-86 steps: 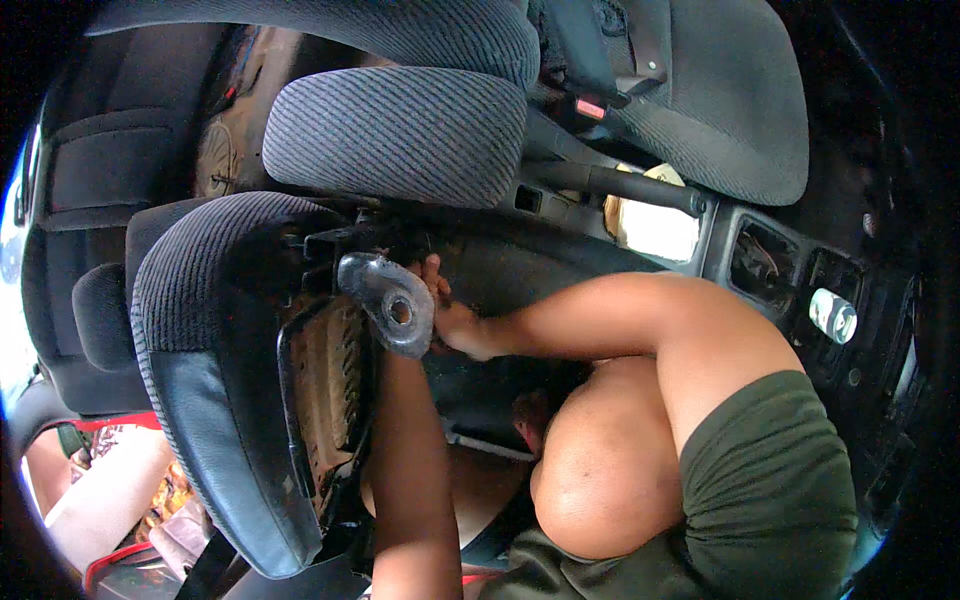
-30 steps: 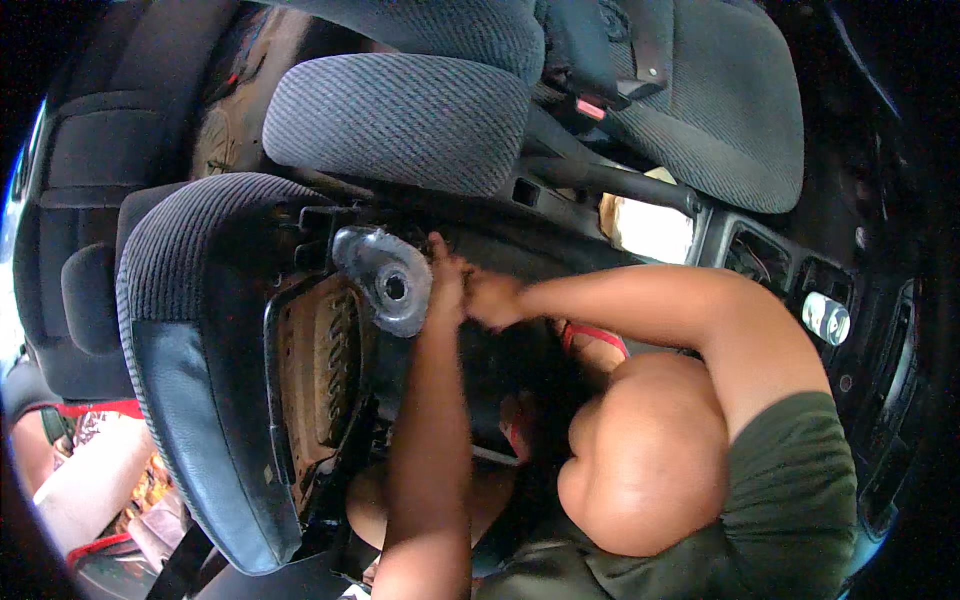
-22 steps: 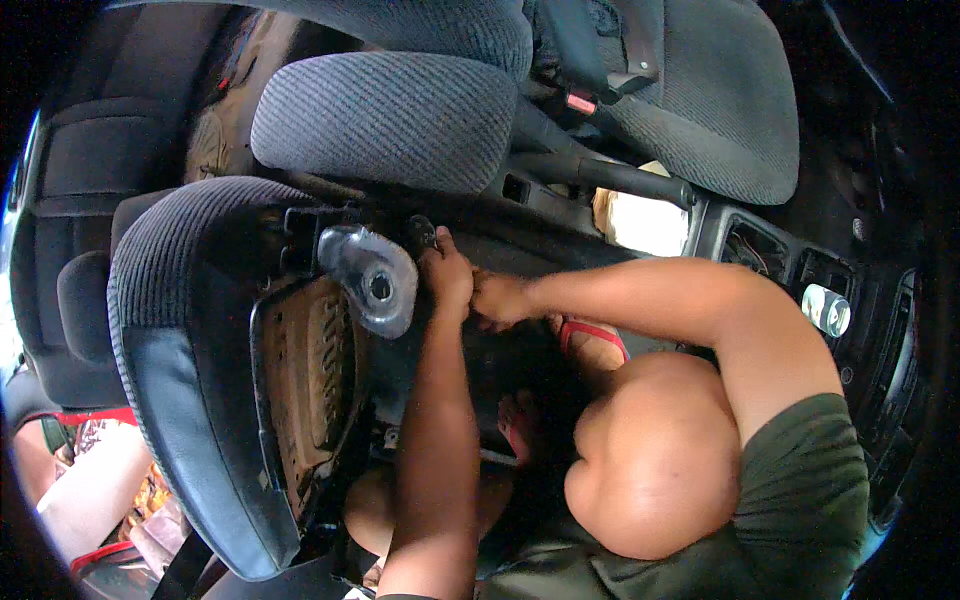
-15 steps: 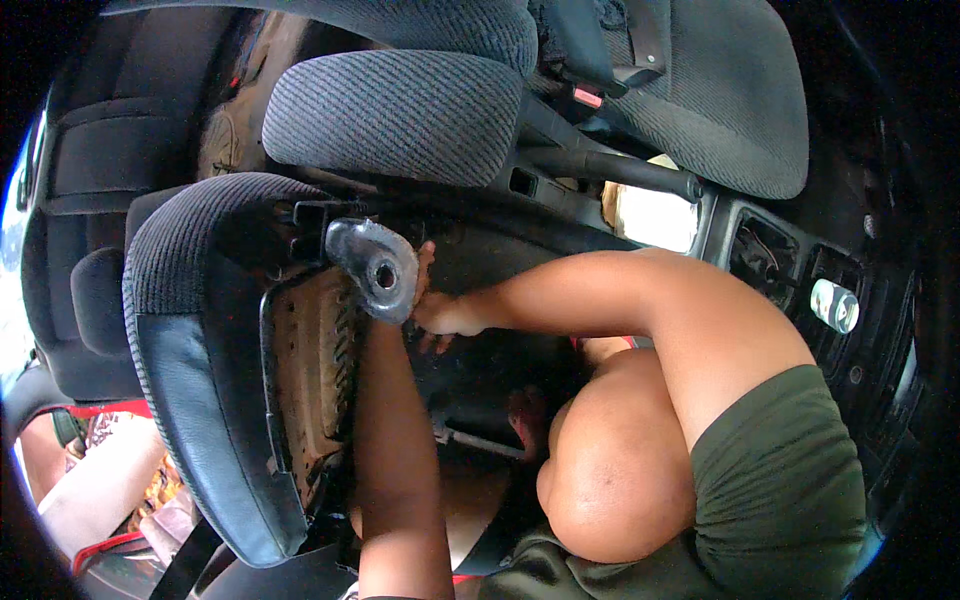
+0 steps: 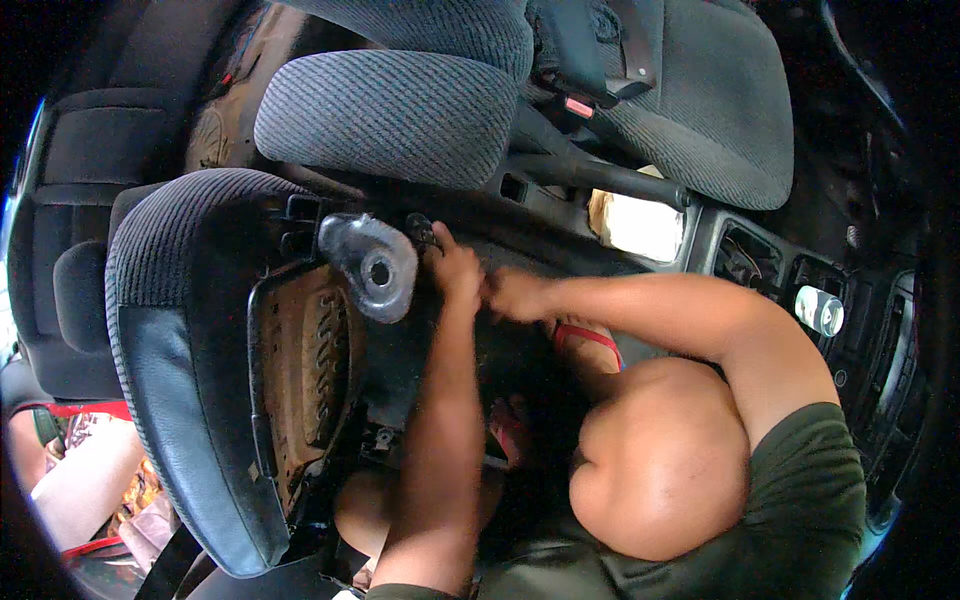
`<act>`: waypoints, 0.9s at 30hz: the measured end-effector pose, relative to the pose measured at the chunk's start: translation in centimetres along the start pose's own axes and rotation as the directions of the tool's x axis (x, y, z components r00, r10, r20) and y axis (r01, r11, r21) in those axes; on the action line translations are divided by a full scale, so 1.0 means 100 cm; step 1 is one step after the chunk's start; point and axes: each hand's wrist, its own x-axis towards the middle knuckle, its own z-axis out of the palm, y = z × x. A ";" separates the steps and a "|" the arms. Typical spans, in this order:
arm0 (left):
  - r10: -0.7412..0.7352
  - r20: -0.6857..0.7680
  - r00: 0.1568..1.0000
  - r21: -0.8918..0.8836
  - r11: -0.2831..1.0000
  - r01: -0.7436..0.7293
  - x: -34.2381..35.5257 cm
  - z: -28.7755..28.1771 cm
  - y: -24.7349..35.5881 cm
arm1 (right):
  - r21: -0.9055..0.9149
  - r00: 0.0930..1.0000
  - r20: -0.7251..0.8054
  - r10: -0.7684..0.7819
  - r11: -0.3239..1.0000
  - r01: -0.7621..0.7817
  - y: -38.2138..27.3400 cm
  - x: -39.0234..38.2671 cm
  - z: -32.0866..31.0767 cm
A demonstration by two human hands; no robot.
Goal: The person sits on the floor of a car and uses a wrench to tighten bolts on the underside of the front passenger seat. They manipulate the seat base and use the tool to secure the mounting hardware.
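Note:
My left hand [image 5: 456,270] reaches into the dark floor area beside the centre console. Its fingers curl by a small black round-headed piece [image 5: 421,230], seemingly gripping it; its kind does not show clearly. Close against the left wrist is my right hand [image 5: 515,295], blurred, its fingers mostly hidden. Left of both hands a grey metal bracket [image 5: 398,285] with a hole sticks out from a tipped-back front seat [image 5: 170,380]. The seat's brown metal underside [image 5: 285,370] faces me.
A padded armrest [image 5: 385,120] and handbrake lever [image 5: 610,180] lie beyond my hands. On the console are a white item [image 5: 640,225] and a clear container [image 5: 818,311]. The other front seat [image 5: 710,110] stands far right. Another person's bare limb [image 5: 90,480] shows at lower left.
My left hand has come out from behind the bracket and now shows beside it, near the black piece. My right hand has shifted right, away from the bracket. The view has moved slightly.

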 end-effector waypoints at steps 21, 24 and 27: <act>-0.169 -0.187 0.968 -0.639 0.770 0.012 -0.013 0.019 0.055 | 0.377 0.899 -0.435 -0.049 0.897 0.231 0.020 0.010 -0.012; -0.067 0.033 0.997 -0.222 0.972 0.073 0.001 -0.020 0.024 | 0.496 0.986 -0.162 -0.044 0.860 0.120 0.030 -0.018 -0.014; -0.027 0.280 0.960 0.477 0.871 -0.115 -0.002 -0.067 0.042 | 0.192 0.996 -0.080 0.040 0.981 -0.024 0.058 -0.024 -0.003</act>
